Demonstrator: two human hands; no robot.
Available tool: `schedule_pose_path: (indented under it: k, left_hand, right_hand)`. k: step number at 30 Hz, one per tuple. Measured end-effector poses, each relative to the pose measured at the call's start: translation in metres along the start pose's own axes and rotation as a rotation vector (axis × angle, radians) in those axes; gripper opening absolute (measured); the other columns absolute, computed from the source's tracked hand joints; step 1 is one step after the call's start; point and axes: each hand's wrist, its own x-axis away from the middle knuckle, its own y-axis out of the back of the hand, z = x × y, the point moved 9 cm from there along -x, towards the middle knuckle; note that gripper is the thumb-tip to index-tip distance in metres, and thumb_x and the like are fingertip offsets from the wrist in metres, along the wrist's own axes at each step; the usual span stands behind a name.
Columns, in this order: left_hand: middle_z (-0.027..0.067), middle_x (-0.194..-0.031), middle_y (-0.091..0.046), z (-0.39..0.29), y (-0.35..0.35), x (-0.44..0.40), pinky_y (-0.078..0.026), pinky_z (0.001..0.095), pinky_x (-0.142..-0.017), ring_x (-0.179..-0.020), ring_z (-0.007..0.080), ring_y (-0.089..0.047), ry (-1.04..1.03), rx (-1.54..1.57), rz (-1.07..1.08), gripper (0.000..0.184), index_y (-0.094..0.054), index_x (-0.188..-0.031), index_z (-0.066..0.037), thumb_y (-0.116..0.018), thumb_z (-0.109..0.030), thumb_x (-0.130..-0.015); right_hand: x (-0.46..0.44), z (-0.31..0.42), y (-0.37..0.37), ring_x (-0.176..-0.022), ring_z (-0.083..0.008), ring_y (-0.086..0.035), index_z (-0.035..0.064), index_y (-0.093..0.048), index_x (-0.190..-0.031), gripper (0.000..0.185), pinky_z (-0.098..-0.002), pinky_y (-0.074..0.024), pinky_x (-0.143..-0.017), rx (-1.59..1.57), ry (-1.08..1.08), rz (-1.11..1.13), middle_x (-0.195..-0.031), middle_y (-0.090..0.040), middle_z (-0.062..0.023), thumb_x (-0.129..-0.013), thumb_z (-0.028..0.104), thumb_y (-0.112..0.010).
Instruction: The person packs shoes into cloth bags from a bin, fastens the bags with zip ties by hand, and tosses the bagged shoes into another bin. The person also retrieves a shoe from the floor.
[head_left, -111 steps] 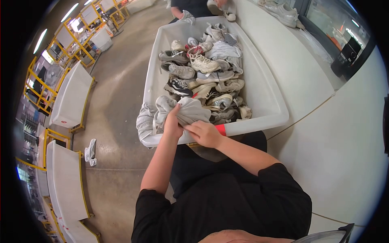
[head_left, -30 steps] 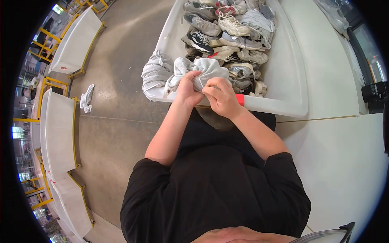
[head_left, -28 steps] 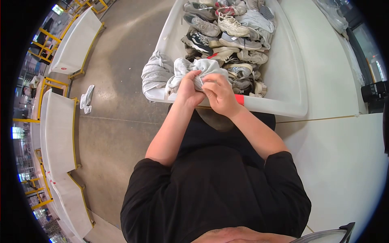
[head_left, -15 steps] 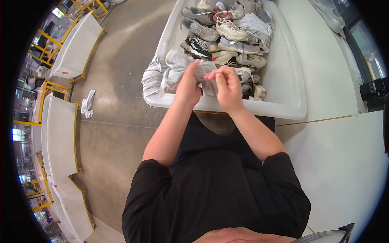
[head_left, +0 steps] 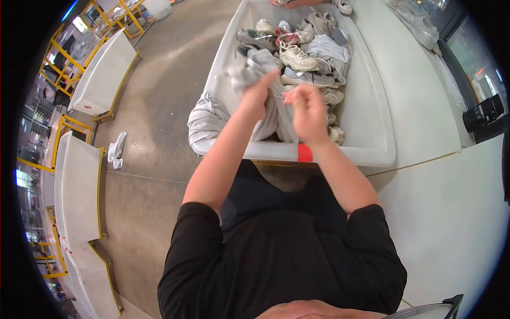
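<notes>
My left hand is closed on a grey cloth, which is bunched above it and hangs down inside the near end of the white bin. Just to the right, my right hand is pinched on a thin strand or edge of that cloth. Motion blurs the cloth's left end. Behind the hands lie several used shoes, among them a cream sneaker. Another grey cloth is draped over the bin's near left corner.
Another person's hands show at the bin's far end. A light cloth lies among the shoes. White panels and a ledge run along the right. White bins on yellow frames stand left, and a pale cloth lies on the floor.
The cloth has been lifted and moved toward the bin's far end, and its lower part now hangs loose. Both hands have risen with it. The view has tilted up, bringing the other person's hands into sight.
</notes>
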Motion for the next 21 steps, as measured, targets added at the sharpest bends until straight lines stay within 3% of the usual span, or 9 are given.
schedule_pose_path:
  k: [1,2,6,7,9,10,11,14,21]
  left_hand:
    - [0.0042,-0.101,-0.067,0.009,-0.007,0.013,-0.053,0.0333,-0.080,-0.088,0.0159,-0.062,-0.077,-0.174,0.131,0.034,-0.065,-0.118,-0.007,-0.076,-0.016,-0.087]
    - [0.0053,-0.100,-0.068,0.012,-0.018,0.021,-0.054,0.0340,-0.079,-0.086,0.0162,-0.063,-0.152,-0.346,0.261,0.031,-0.065,-0.117,-0.006,-0.074,-0.016,-0.089]
    - [0.0072,-0.102,-0.069,0.001,-0.028,0.023,-0.052,0.0351,-0.083,-0.090,0.0170,-0.064,-0.288,-0.407,0.287,0.040,-0.066,-0.119,-0.002,-0.076,-0.018,-0.084]
    - [0.0072,-0.102,-0.069,-0.005,-0.035,0.020,-0.052,0.0351,-0.083,-0.090,0.0170,-0.064,-0.292,-0.406,0.288,0.040,-0.066,-0.119,-0.002,-0.076,-0.018,-0.084]
    - [0.0076,-0.104,-0.070,-0.017,-0.025,0.006,-0.050,0.0346,-0.083,-0.091,0.0180,-0.064,-0.234,-0.328,-0.039,0.039,-0.067,-0.114,0.000,-0.077,-0.014,-0.079]
    - [0.0078,-0.105,-0.070,-0.016,-0.016,0.006,-0.049,0.0344,-0.084,-0.092,0.0185,-0.064,-0.197,-0.290,-0.200,0.038,-0.068,-0.111,0.001,-0.078,-0.012,-0.077]
    - [0.0078,-0.105,-0.070,-0.011,-0.019,0.003,-0.049,0.0344,-0.084,-0.092,0.0185,-0.064,-0.189,-0.293,-0.195,0.038,-0.068,-0.111,0.001,-0.078,-0.012,-0.077]
    - [0.0081,-0.103,-0.071,0.007,-0.004,-0.006,-0.049,0.0332,-0.085,-0.093,0.0190,-0.064,-0.126,-0.337,-0.395,0.034,-0.070,-0.106,0.002,-0.076,-0.010,-0.075]
    - [0.0086,-0.106,-0.072,0.053,-0.003,-0.024,-0.049,0.0323,-0.087,-0.095,0.0201,-0.065,-0.302,-0.247,-0.348,0.034,-0.071,-0.105,0.002,-0.078,-0.010,-0.074]
  right_hand:
    - [-0.011,-0.015,0.018,-0.079,-0.0137,-0.058,0.0050,-0.056,-0.104,0.010,-0.0307,-0.0513,-0.083,-0.325,-0.155,-0.108,-0.088,-0.061,-0.0049,-0.107,0.014,-0.051]
    - [-0.019,-0.014,0.028,-0.079,-0.0137,-0.058,0.0050,-0.056,-0.104,0.010,-0.0307,-0.0513,-0.083,-0.322,-0.152,-0.112,-0.088,-0.061,-0.0049,-0.107,0.014,-0.051]
    - [-0.018,-0.026,0.054,-0.076,-0.0117,-0.056,0.0047,-0.057,-0.103,0.010,-0.0315,-0.0513,-0.077,-0.477,-0.332,-0.258,-0.088,-0.061,-0.0032,-0.106,0.013,-0.052]
    - [-0.010,-0.012,0.045,-0.075,-0.0130,-0.056,0.0043,-0.057,-0.102,0.010,-0.0322,-0.0511,-0.075,-0.271,-0.265,-0.200,-0.086,-0.061,-0.0038,-0.105,0.013,-0.053]
    - [0.009,0.013,0.016,-0.073,-0.0155,-0.057,0.0034,-0.057,-0.101,0.009,-0.0335,-0.0505,-0.071,0.136,-0.132,-0.086,-0.084,-0.061,-0.0049,-0.104,0.011,-0.055]
    - [0.022,0.021,-0.002,-0.073,-0.0191,-0.058,0.0030,-0.058,-0.100,0.007,-0.0344,-0.0501,-0.070,0.202,-0.021,-0.056,-0.084,-0.061,-0.0074,-0.103,0.009,-0.056]
    - [0.034,0.026,-0.014,-0.074,-0.0227,-0.060,0.0026,-0.058,-0.099,0.004,-0.0353,-0.0497,-0.069,0.273,0.090,-0.028,-0.083,-0.061,-0.0099,-0.101,0.006,-0.057]
    - [0.039,0.015,-0.005,-0.075,-0.0277,-0.061,0.0022,-0.058,-0.098,0.001,-0.0360,-0.0494,-0.068,0.338,0.095,-0.019,-0.084,-0.061,-0.0124,-0.099,0.004,-0.058]
    - [0.062,-0.002,0.002,-0.075,-0.0326,-0.061,0.0021,-0.058,-0.098,0.002,-0.0375,-0.0494,-0.068,0.423,0.082,0.024,-0.084,-0.062,-0.0140,-0.097,0.001,-0.059]
